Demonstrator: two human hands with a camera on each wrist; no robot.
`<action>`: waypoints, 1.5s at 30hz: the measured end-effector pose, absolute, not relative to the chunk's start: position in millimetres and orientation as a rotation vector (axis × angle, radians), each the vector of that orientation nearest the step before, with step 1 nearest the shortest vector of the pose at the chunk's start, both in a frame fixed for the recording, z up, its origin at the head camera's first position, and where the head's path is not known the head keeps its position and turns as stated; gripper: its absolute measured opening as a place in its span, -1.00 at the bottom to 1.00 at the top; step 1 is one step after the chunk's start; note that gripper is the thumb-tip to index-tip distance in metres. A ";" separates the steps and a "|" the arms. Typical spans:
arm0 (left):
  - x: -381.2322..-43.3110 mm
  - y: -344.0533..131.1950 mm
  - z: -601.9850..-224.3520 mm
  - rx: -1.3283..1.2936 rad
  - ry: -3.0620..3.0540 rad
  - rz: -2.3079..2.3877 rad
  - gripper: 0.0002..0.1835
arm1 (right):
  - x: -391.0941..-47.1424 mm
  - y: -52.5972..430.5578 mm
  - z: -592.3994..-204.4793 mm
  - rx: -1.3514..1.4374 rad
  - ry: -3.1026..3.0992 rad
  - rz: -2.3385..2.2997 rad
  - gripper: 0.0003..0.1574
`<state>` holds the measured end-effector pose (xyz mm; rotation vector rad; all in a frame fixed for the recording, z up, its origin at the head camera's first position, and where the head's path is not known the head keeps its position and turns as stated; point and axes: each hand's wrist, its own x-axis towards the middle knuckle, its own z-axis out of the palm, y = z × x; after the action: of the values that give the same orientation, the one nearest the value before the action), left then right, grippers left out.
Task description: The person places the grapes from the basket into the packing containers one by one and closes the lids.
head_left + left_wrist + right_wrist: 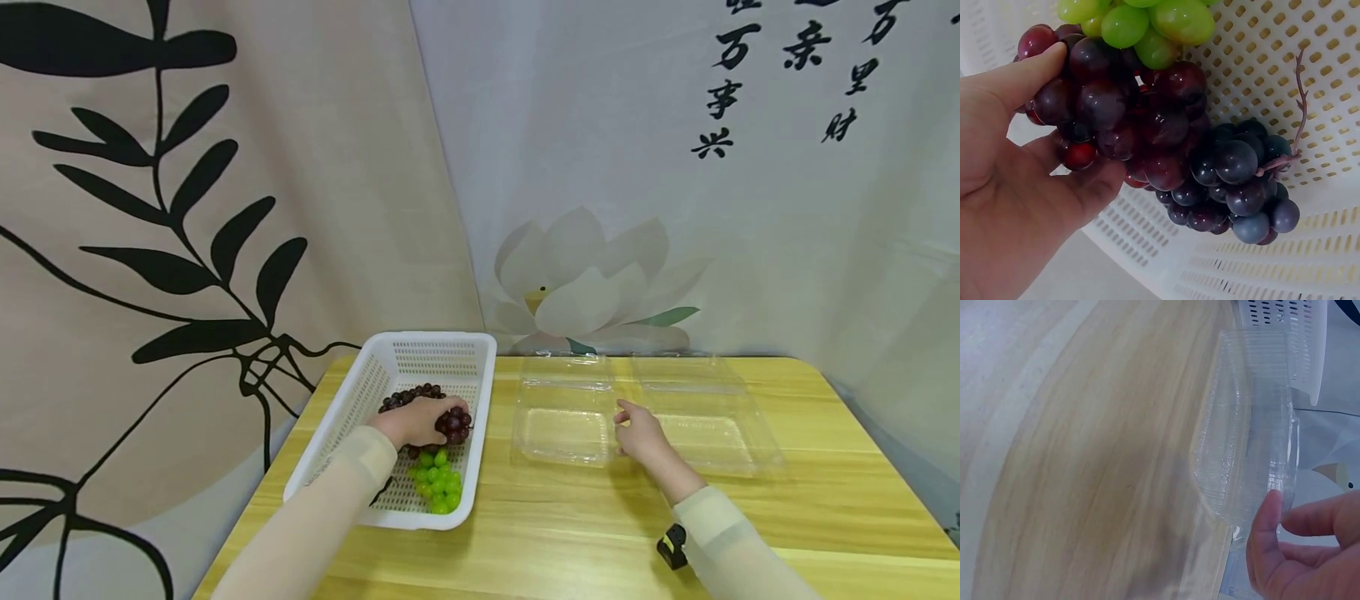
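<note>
My left hand [420,421] is inside a white plastic basket [300,471], with thumb and fingers gripping a bunch of dark red grapes [1100,103]. Against it lies a blackish-purple bunch [1235,162] with a thin brown stem. Green grapes [438,483] sit at the basket's near end, also visible at the top of the left wrist view. My right hand [643,433] is at the right edge of a clear plastic container [562,429]. In the right wrist view, its index finger and thumb pinch the rim of that container [1247,425].
A second clear container [705,442] stands to the right, partly behind the right hand. Both containers and the basket are on a wood-grain table [555,533]. A small black-and-yellow object [672,546] is beside the right sleeve. A printed curtain [360,167] hangs behind the table.
</note>
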<state>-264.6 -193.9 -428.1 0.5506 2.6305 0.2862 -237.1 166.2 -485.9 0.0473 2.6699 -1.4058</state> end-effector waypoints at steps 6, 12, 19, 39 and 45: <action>-265.1 -201.2 -424.8 0.570 2.751 0.364 -0.43 | -237.1 164.7 -485.5 0.040 2.675 -1.404 -0.23; -263.6 -201.8 -422.4 0.574 2.864 0.376 -0.44 | -236.4 165.9 -485.2 0.052 2.671 -1.409 -0.24; -267.4 -191.9 -425.7 0.448 2.864 0.323 -0.41 | -237.2 166.7 -486.5 0.067 2.653 -1.422 -0.23; -269.0 -201.5 -442.4 0.329 2.684 0.285 -0.16 | -238.4 166.7 -487.4 0.071 2.649 -1.420 -0.23; -270.7 -204.4 -446.0 0.481 2.778 0.202 -0.38 | -238.4 165.9 -487.7 0.065 2.644 -1.425 -0.23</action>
<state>-270.7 -204.4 -446.0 0.4814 2.7780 0.2020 -238.4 165.9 -487.7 0.0647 2.6436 -1.4247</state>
